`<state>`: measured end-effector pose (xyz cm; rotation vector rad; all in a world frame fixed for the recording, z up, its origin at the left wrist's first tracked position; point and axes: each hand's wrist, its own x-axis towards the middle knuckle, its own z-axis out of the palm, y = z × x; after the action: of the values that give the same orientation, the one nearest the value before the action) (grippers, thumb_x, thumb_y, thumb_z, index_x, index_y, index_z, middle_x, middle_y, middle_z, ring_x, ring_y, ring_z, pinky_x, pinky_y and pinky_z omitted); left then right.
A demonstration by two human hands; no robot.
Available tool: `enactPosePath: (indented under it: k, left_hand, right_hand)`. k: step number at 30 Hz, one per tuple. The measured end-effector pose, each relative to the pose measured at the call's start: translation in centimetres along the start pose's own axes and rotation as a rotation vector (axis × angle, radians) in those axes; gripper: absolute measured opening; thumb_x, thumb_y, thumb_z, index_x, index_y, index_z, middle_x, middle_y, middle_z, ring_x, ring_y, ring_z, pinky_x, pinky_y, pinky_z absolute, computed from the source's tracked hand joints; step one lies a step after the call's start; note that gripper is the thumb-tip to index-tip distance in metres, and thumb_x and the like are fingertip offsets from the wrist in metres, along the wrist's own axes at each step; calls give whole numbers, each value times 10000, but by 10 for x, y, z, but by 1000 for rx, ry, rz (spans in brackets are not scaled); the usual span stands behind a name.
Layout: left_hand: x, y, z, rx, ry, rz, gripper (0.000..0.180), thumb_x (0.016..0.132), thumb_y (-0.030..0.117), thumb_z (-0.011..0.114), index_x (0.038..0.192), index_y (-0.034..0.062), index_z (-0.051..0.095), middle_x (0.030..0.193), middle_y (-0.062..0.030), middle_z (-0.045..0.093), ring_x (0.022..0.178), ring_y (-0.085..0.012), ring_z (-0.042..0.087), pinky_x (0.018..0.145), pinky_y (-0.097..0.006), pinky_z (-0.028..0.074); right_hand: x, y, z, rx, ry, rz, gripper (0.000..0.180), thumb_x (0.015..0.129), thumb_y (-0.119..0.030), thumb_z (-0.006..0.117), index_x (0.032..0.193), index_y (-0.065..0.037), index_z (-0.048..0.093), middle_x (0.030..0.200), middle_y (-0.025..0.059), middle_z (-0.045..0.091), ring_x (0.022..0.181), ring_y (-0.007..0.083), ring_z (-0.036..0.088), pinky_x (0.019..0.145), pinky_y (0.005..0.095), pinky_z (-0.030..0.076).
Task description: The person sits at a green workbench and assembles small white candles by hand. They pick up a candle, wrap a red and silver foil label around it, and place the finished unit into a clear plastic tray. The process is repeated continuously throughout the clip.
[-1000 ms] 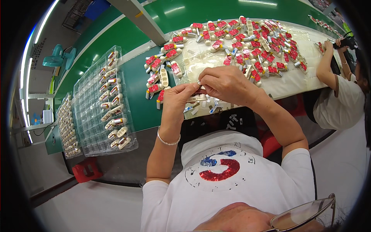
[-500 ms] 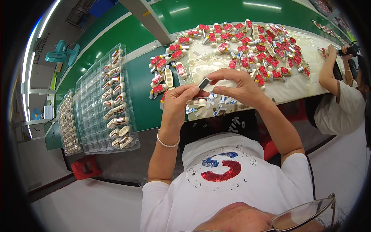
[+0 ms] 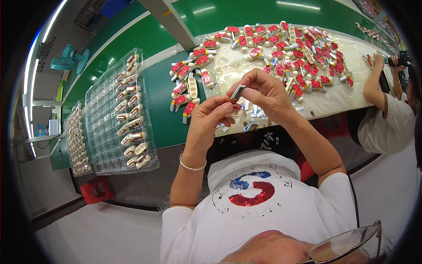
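Note:
In front of my chest, over the table edge, both hands meet at a small dark rectangular block with silver edges (image 3: 238, 92). My right hand (image 3: 269, 97) pinches its upper end between thumb and fingers. Closed fingers of my left hand (image 3: 212, 115) grip its lower end from the other side. Beneath them lie loose small white-and-blue strips (image 3: 252, 119). A cream, rounded-end piece with a red label (image 3: 192, 107) rests beside my left hand. Many similar red-labelled pieces (image 3: 303, 66) are heaped beyond my right hand. What my curled lower fingers may cover is hidden.
To the left stands a clear compartment tray (image 3: 101, 127), with cream pieces along its right side. Another filled tray (image 3: 77, 141) is farther left. A metal post (image 3: 169, 24) rises at the back. A red stool (image 3: 97, 190) stands lower left; a co-worker's arm (image 3: 373, 83) is at right.
The block has turned more upright and shifted slightly right. My right fingers have closed onto its upper end, while my left hand has moved a little right and lower.

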<state>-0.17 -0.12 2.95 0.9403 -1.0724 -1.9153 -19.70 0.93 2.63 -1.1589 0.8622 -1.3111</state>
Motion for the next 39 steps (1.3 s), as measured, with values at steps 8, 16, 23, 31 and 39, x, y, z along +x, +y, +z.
enactPosePath:
  k: [8,16,23,31,39]
  left_hand:
    - [1,0,1,-33,-15,1,181,921,175,657,982,14,712,782,-29,670,605,-62,569,533,-200,460]
    - [0,-7,-5,-172,-105,-4,229,887,124,702,1079,5,664,916,-54,672,723,-90,616,581,-223,503]
    - [-12,4,7,29,54,220,408,841,-32,702,1229,-29,577,1124,-109,652,1020,-151,639,883,-274,537]
    - [-17,-2,10,168,70,424,355,888,-53,628,1237,-24,569,1283,-141,585,1144,-178,585,960,-299,505]
    - [-23,3,16,180,62,416,344,918,-69,565,1259,-26,541,1328,-173,556,1188,-194,567,981,-306,497]
  right_hand:
    - [-4,-15,5,-212,-43,-100,172,874,-110,695,1005,-1,673,958,34,677,780,78,613,683,211,484]
    - [-2,-19,-6,-193,-271,-90,222,855,-74,715,1057,12,677,1024,82,668,943,133,611,799,261,491]
    - [-2,-16,-3,-278,-54,-189,209,848,-85,726,1041,-11,691,953,57,684,825,109,652,734,237,519]
    - [-3,-26,13,-641,-70,-471,249,802,-79,746,1050,-94,728,923,70,683,794,185,675,676,270,555]
    - [-4,-26,15,-685,-85,-511,238,791,-96,756,1028,-110,732,894,54,662,765,171,666,627,269,553]
